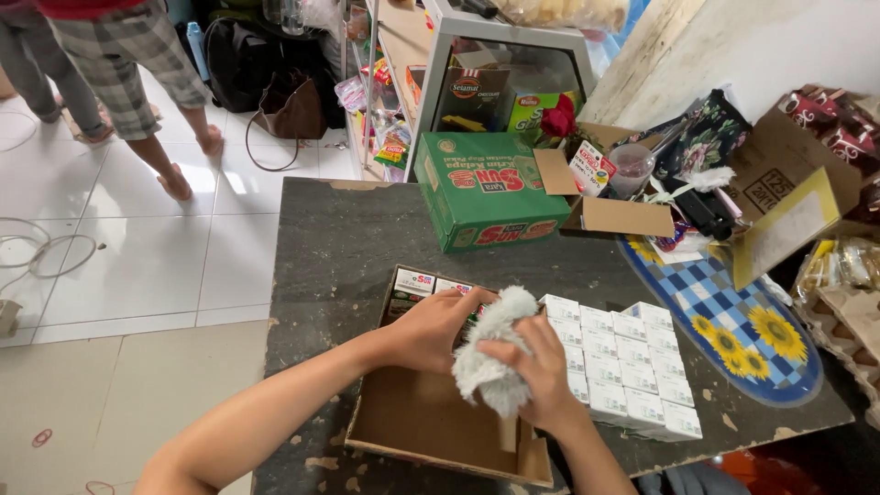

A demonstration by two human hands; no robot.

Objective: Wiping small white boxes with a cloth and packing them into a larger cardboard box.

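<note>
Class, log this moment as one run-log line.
left hand: on small box in cardboard tray | right hand: holds fluffy grey cloth | white boxes: stacked beside tray

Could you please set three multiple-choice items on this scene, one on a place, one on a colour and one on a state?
1. Where do the small white packets lie?
A. In rows on the table, to the right of the shallow cardboard tray
B. On the tiled floor
C. On the shelf

2. What colour is the large carton at the far side of the table?
A. Blue
B. Green
C. Yellow

3. What is the right hand doing?
A. Hanging open
B. Pressing flat on the table
C. Gripping a fluffy grey cloth

Answers:
1 A, the packets sit in neat rows beside the shallow cardboard tray.
2 B, its sides are green with red print.
3 C, its fingers close round the cloth, while the left hand reaches into the tray.
</note>
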